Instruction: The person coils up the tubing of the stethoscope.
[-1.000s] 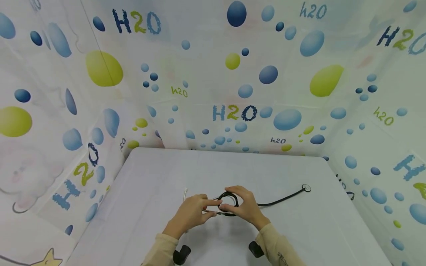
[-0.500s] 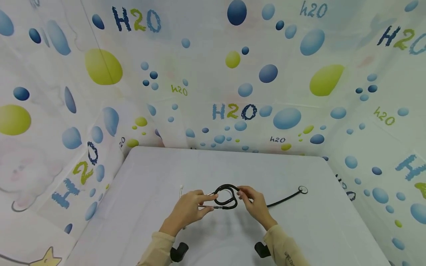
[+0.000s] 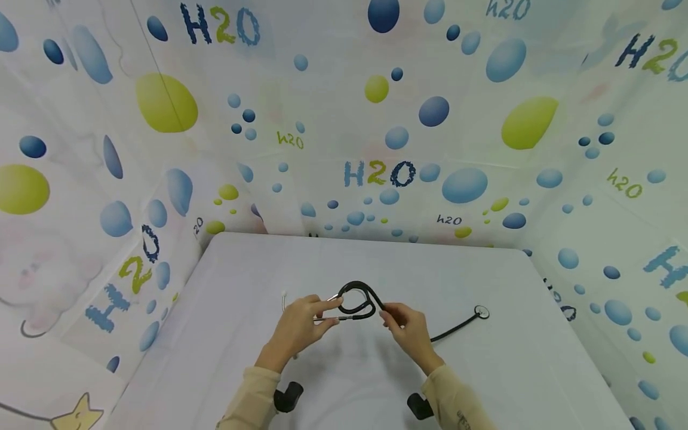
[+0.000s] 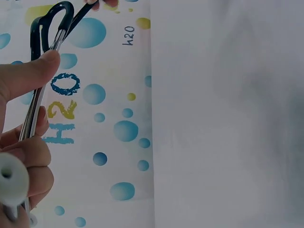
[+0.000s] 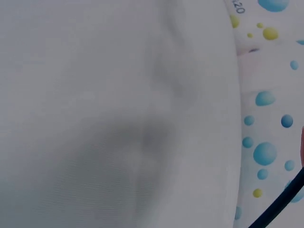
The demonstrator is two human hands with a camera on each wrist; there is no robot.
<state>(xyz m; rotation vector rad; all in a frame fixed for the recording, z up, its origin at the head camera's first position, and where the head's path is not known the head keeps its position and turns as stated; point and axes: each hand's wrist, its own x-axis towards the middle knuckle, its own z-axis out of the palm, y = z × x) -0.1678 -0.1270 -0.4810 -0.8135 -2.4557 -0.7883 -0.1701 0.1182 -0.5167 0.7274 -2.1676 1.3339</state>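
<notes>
A black stethoscope [image 3: 355, 282] is held up above the table between both hands, its tubing bent into a loop. My left hand [image 3: 297, 325] grips the two metal ear tubes, and in the left wrist view the thumb lies along the metal tubes [image 4: 32, 114]. One pale eartip [image 4: 12, 178] shows close to that camera. My right hand [image 3: 409, 331] pinches the black tubing at the loop's right side. From there the tube runs right to the round chest piece [image 3: 482, 312]. The right wrist view catches only a length of black tubing [image 5: 280, 202] and a sliver of finger.
The white-covered table [image 3: 258, 263] stretches around the hands. Behind it rises a printed curtain [image 3: 322, 107] with blue and green drops, and it also hangs at both sides. Black wrist-camera mounts [image 3: 288, 397] sit under the forearms.
My right hand has left the loop near the left fingers, shifted right and now pinches the tubing there. The left hand has moved slightly left and up with the ear tubes; the chest piece shifted left.
</notes>
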